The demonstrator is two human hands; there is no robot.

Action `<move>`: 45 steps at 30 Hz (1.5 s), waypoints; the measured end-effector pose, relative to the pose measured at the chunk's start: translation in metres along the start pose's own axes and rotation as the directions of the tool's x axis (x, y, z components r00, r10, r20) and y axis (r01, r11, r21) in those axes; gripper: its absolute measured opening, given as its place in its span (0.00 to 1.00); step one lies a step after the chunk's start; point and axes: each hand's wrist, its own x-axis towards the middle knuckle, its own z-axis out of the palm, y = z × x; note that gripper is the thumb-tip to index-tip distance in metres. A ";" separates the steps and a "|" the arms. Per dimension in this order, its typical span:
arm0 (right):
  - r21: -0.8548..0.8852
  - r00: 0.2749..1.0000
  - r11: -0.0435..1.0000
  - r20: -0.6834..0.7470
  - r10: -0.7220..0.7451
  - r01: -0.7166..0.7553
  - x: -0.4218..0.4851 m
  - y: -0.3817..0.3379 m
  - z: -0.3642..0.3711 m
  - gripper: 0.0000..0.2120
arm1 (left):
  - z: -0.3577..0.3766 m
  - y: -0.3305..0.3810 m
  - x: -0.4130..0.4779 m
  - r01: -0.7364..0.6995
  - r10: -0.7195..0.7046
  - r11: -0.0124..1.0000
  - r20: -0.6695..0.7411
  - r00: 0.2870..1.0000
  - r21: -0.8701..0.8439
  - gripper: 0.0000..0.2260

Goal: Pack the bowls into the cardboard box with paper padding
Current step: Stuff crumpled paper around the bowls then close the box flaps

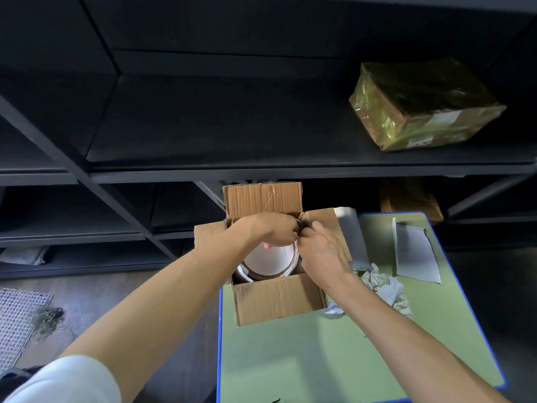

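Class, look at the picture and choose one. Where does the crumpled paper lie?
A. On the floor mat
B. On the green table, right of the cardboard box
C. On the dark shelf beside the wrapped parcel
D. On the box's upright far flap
B: the crumpled paper lies in a loose heap on the green table, just right of the open cardboard box.

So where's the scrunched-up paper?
In the head view, the crumpled paper lies on the green table, right of the cardboard box, near the grey mailer.
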 end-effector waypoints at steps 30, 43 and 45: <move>0.058 0.994 0.995 0.066 -0.084 0.080 -0.007 0.030 -0.019 0.08 | 0.085 0.006 -0.032 -0.336 0.354 0.932 -0.544 0.761 0.138 0.14; 0.098 0.993 0.994 0.103 -0.050 0.040 -0.004 0.025 -0.021 0.11 | 0.079 0.016 -0.026 -0.217 0.306 0.941 -0.377 0.874 0.259 0.20; 0.068 0.995 0.998 0.101 -0.022 0.016 -0.002 0.024 -0.017 0.10 | 0.077 0.022 -0.026 -0.164 0.258 0.952 -0.390 0.884 0.259 0.19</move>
